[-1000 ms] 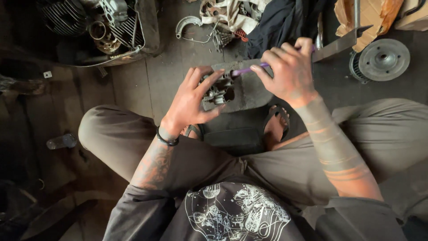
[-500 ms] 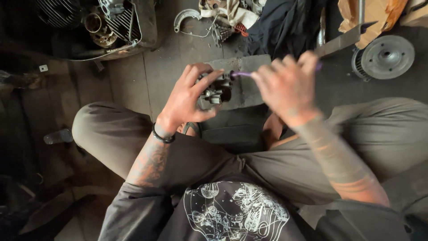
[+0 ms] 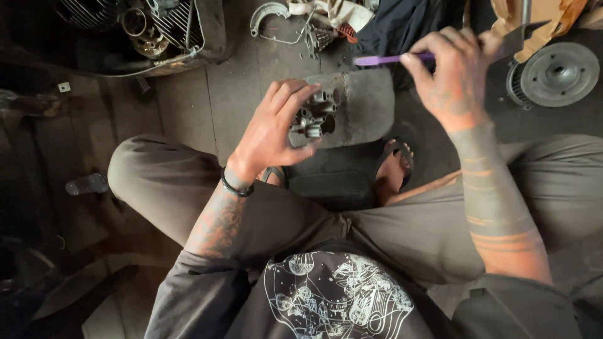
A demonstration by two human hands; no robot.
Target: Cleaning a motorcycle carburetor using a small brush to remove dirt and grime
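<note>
I sit cross-legged on a wooden floor. My left hand (image 3: pixel 273 129) grips a small grimy metal engine part (image 3: pixel 312 118), like a carburettor body, held above my lap. My right hand (image 3: pixel 453 74) is raised to the upper right and holds a purple-handled brush (image 3: pixel 383 60) that points left, clear of the part. A flat grey pad (image 3: pixel 364 107) lies on the floor just behind the part.
A tray of finned engine parts (image 3: pixel 147 28) sits at the top left. A round metal disc (image 3: pixel 559 74) lies at the top right. Dark cloth (image 3: pixel 402 28), a curved metal shoe (image 3: pixel 267 14) and springs lie at the top centre. A small bottle (image 3: pixel 86 184) rests at left.
My right hand has lifted the purple brush up and to the right, away from the metal part. My left hand still holds the part in about the same place.
</note>
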